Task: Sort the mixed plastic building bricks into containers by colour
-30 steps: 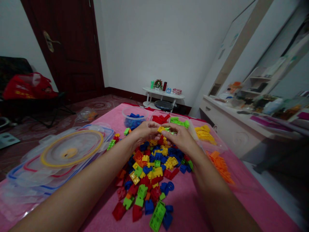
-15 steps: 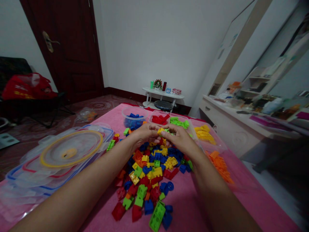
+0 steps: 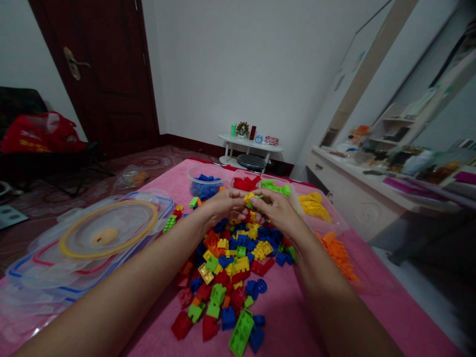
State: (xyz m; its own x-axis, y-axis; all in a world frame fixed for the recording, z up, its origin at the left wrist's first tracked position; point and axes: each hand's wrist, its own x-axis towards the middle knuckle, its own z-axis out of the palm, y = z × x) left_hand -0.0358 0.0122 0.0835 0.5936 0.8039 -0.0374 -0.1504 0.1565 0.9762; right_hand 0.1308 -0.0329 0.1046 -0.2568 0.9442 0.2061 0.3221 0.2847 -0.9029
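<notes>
My left hand (image 3: 223, 204) and my right hand (image 3: 273, 206) meet above the far part of a heap of toy building blocks (image 3: 241, 252). Between their fingertips is a yellow block (image 3: 249, 198), with a bit of green beside it at the right fingers. Both hands are closed on these small pieces; how they join is partly hidden by my fingers. Beneath lie loose red, blue, yellow, green and orange blocks. A long green block (image 3: 241, 332) lies at the heap's near end.
Behind the hands stand a round tub of blue blocks (image 3: 206, 184) and containers of red blocks (image 3: 247, 183) and green blocks (image 3: 275, 188). Yellow blocks (image 3: 314, 206) and orange blocks (image 3: 339, 255) sit in containers at right. Stacked clear lids (image 3: 107, 233) lie at left on the pink cloth (image 3: 293, 307).
The yellow block between my fingertips has turned and risen slightly, and more green shows beside it. Both hands stay nearly in place; the whole view shifts very slightly.
</notes>
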